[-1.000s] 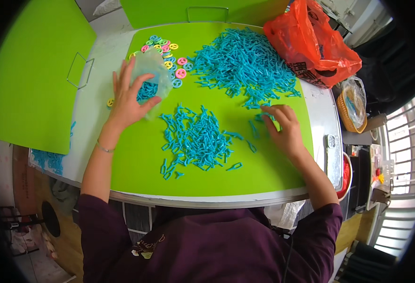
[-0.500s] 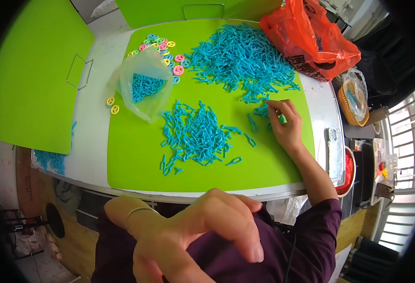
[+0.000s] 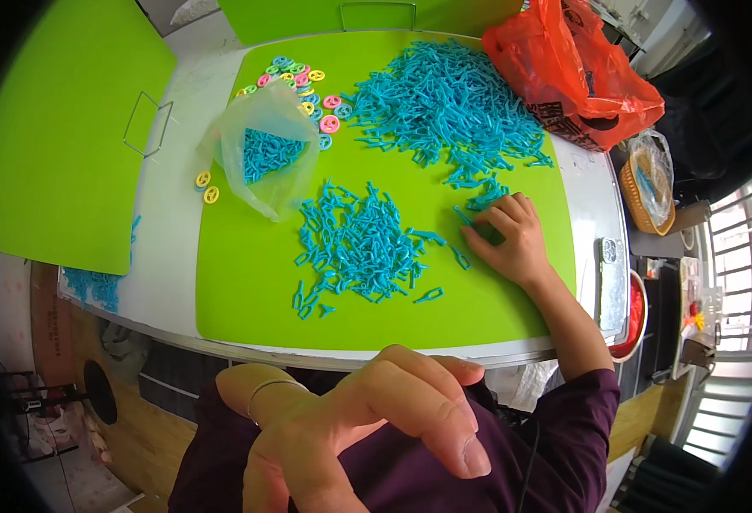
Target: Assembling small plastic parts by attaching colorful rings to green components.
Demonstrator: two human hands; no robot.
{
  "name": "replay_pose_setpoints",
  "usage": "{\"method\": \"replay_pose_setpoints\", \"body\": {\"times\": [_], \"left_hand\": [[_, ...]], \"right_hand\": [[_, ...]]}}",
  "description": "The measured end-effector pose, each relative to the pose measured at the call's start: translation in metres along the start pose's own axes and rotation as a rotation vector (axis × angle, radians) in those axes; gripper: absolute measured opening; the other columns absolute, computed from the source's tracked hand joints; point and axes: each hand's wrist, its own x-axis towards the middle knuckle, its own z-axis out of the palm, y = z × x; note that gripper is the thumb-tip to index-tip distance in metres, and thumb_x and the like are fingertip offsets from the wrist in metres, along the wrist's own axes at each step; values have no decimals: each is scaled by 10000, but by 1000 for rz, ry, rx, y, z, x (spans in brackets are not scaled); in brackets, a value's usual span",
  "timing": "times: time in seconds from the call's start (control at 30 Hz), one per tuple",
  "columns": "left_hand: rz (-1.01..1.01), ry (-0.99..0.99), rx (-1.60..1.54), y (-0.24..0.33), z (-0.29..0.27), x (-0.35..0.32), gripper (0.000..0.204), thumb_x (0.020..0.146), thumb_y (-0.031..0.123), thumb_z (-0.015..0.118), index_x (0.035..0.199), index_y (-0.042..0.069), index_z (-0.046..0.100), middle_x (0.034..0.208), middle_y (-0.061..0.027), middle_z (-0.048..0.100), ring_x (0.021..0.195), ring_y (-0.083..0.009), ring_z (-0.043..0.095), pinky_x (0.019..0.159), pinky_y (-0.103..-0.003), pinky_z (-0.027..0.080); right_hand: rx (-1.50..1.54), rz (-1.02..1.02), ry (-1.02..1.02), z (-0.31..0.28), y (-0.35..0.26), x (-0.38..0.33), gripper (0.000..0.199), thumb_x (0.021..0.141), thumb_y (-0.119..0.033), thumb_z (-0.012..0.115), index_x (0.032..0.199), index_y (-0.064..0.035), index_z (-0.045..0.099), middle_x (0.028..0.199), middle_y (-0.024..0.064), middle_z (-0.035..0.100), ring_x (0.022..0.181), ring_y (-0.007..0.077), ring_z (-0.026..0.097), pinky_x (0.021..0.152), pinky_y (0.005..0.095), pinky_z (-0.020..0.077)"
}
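Observation:
My left hand [image 3: 367, 427] is large in the foreground, fingers bent and apart with nothing visible between them; a thin bracelet circles its wrist. On the green mat [image 3: 247, 308], at the right, my right hand [image 3: 514, 242] is low with curled fingers. Its thumb and forefinger are at the lower end of a small forked blue plastic piece [image 3: 462, 215]; the palm side is hidden. Just beyond the fingers lies a small cluster of blue pieces [image 3: 484, 195]. A heap of the same pieces [image 3: 365, 248] lies mid-mat, and a larger heap [image 3: 457, 103] spreads behind.
A translucent bag [image 3: 260, 195] holding blue pieces stands at the left, beside several coloured small wheels [image 3: 330, 125]. Two yellow wheels [image 3: 207, 188] lie left of it. A red plastic bag [image 3: 598, 94] is at the back right; a phone [image 3: 611, 278] lies along the right edge.
My right hand has moved slightly down and left, from the small cluster to the single blue piece. The green bit by its fingers is no longer visible. My left hand has barely shifted.

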Motion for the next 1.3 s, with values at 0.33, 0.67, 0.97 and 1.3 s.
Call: {"method": "replay_pose_setpoints", "body": {"times": [0.33,0.67,0.97,1.3], "left_hand": [[-118,105,92,14,-4,-24,356,894,428,414,1003,191,656,1168,-185,447,1091,-296,396,1028,-465,243],[-1022,708,331,-29,-53,-80,284,916,172,543,1158,24,553,1021,-23,607,892,-112,567,785,-265,456],[-722,940,360,-20,-113,-51,154,903,168,560,997,47,548,926,-57,627,795,-132,610,711,-263,520],[-882,903,140,-18,-113,-73,148,903,144,542,1018,51,552,969,-68,603,827,-160,621,746,-269,524]], "right_hand": [[377,358,-31,-14,-16,5,64,787,-86,659,804,-31,630,763,59,603,706,152,569,659,267,441],[1231,674,-396,-4,-82,30,188,886,-202,588,897,-17,615,795,31,637,704,88,566,666,226,436],[597,99,-274,11,-68,42,173,790,-144,684,933,-51,652,835,66,620,789,184,577,709,297,466],[303,-102,-227,22,-49,34,186,707,-92,709,887,-83,663,862,85,590,830,259,549,727,347,451]]}}
